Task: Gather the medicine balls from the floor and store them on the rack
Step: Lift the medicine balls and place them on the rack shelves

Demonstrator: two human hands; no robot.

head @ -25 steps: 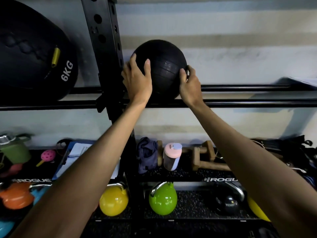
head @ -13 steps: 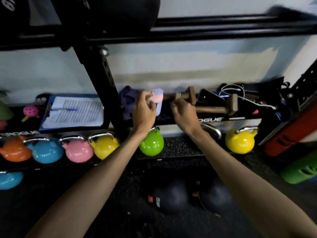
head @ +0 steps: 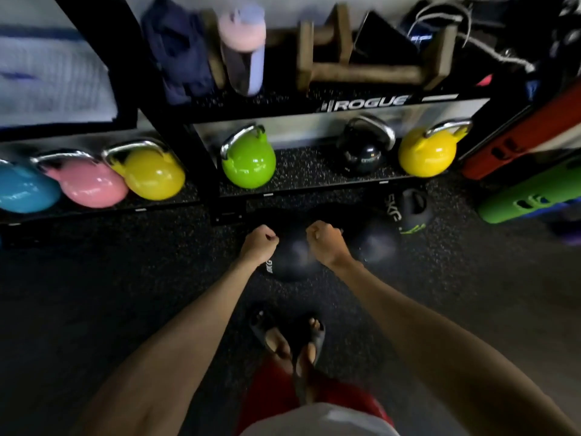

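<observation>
A: Any writing?
B: "ROGUE" on the rack shelf, 1 o'clock of the hands; "5KG" on a medicine ball, 2 o'clock.
A: Hands?
B: Left hand and right hand, fingers curled, holding nothing, have dropped from shelf height to over the nearest floor ball.

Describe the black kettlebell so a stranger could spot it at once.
On the rack's bottom shelf, under the ROGUE lettering, stand three kettlebells. The black kettlebell is the middle one. Its neighbours are a green kettlebell and a yellow kettlebell.
</observation>
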